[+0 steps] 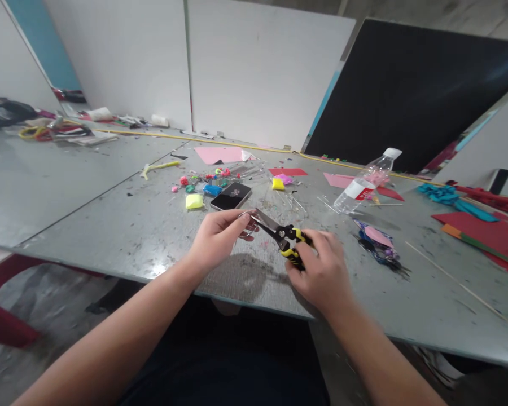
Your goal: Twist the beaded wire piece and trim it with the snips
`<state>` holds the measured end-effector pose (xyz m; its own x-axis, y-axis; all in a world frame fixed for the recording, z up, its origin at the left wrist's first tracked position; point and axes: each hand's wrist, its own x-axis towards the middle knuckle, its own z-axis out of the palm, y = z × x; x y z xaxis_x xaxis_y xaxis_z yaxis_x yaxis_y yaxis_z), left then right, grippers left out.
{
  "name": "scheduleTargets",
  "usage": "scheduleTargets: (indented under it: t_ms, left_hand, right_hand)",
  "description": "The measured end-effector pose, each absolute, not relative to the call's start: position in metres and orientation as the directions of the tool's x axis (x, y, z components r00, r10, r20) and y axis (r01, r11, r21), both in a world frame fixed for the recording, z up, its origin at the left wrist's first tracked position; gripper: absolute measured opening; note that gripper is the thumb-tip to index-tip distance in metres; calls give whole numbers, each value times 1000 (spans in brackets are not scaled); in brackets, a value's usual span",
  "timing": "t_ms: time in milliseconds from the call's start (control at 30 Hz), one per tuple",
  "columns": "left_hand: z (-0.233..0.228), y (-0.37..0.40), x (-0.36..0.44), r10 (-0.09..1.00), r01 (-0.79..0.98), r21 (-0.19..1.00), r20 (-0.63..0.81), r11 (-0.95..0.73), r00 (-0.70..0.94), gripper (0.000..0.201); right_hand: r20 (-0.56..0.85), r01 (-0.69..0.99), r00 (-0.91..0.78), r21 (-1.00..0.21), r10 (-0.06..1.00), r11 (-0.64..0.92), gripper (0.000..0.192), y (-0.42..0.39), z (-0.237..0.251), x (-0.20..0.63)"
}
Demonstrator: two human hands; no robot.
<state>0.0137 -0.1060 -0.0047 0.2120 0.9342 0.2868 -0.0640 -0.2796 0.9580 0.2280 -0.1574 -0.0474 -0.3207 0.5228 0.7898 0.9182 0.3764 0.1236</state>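
My right hand [322, 270] is squeezing the yellow and black handles of the snips [281, 234], so that grip is closed tight on them. My left hand [218, 234] is pinching something small at the blades; I cannot tell what it is. Both hands are hovering just over the gray worktop [110, 225]. A phone [231, 195] is lying just behind them. A bottle [366, 181] is lying off to the right.

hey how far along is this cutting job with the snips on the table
Done: small coloured clay pieces already lie shaped by the phone. In hand: the right hand grips yellow-handled snips, blades open at a small thing pinched by the left hand; what it is cannot be told. Left: that cut; thin sticks lie untouched.
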Motion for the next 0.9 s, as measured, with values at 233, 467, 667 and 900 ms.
scheduleTargets:
  t_ms: [233,467,667,900]
  left_hand:
    - [-3,-105,12,945,-84,979,200,-184,259,25]
    - [-1,-106,14,960,-51,990,141,-133,243,22]
    - [1,-108,14,955,15,983,174,-183,239,24]
    - [0,-106,14,953,56,979,175,-195,247,23]
  right_hand:
    - [789,920,-329,143,518,366,6,-158,-48,231]
    - [760,914,-345,138,551,381,5,-155,-50,231]
    - [751,908,-357,140,556,394,4,-154,-50,231]
    - [757,898,-370,141,539,417,7,-152,-53,233]
